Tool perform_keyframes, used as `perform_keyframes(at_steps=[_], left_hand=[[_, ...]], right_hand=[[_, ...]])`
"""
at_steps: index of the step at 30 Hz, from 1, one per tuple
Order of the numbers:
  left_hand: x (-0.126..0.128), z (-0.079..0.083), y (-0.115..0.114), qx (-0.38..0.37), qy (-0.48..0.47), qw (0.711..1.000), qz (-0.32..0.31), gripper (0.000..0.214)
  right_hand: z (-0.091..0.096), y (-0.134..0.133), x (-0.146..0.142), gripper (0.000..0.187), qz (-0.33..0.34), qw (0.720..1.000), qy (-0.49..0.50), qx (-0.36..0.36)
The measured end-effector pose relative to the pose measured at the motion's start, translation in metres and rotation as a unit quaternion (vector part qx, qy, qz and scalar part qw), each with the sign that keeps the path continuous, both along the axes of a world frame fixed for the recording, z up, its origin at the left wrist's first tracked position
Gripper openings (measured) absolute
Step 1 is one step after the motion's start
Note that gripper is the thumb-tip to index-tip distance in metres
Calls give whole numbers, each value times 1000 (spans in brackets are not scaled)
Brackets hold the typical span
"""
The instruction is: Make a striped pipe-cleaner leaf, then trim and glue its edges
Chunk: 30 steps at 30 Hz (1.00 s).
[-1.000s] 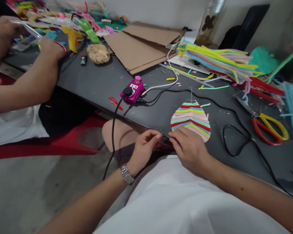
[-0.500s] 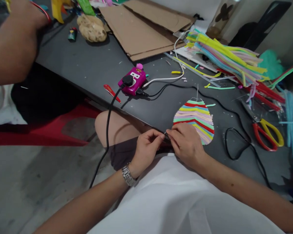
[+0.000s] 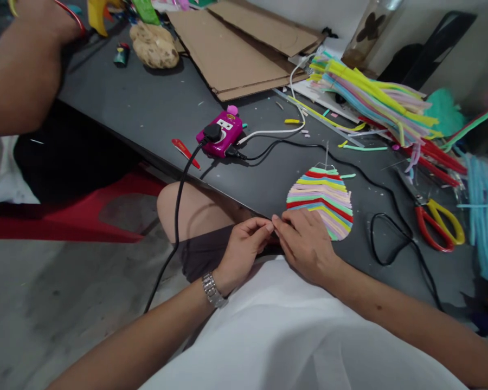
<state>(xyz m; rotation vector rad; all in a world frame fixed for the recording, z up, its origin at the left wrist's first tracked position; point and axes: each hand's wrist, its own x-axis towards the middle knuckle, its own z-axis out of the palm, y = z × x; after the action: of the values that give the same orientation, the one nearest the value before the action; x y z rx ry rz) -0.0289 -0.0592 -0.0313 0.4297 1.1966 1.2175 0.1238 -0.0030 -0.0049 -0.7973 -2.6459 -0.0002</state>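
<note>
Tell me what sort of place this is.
Probably a craft workspace, judging by the rounded, striped piece, the bundle of coloured strips and the red-and-yellow-handled scissors about the grey table.

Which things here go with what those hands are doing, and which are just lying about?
Seem to belong:
Left hand and right hand, fingers close together
Striped piece, partly hidden by right hand
Fuzzy strips in similar colours

Seem just lying about:
Cardboard
Purple power adapter
Tan lump
</note>
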Motion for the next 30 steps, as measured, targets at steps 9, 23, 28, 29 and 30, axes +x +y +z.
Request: perform_keyframes(at_steps=[9,23,28,29,30], left_hand=[[-3,0,-1,-18,-15,1000,9,39],[-3,21,1,-58,13,998,1,34],[-5,23,3,-70,42,996,-18,30],[-5,23,4,-71,47,996,-22,29],[-6,23,5,-71,50,996,-26,28]], right_hand=[[-3,0,-1,27,21,999,-16,39],[-7,10,10,27,61,990,110,-59],[-8,6,15,28,46,993,89,-64],[-8,4,14,28,46,994,78,-57],[-8,3,14,28,46,995,68,-49]])
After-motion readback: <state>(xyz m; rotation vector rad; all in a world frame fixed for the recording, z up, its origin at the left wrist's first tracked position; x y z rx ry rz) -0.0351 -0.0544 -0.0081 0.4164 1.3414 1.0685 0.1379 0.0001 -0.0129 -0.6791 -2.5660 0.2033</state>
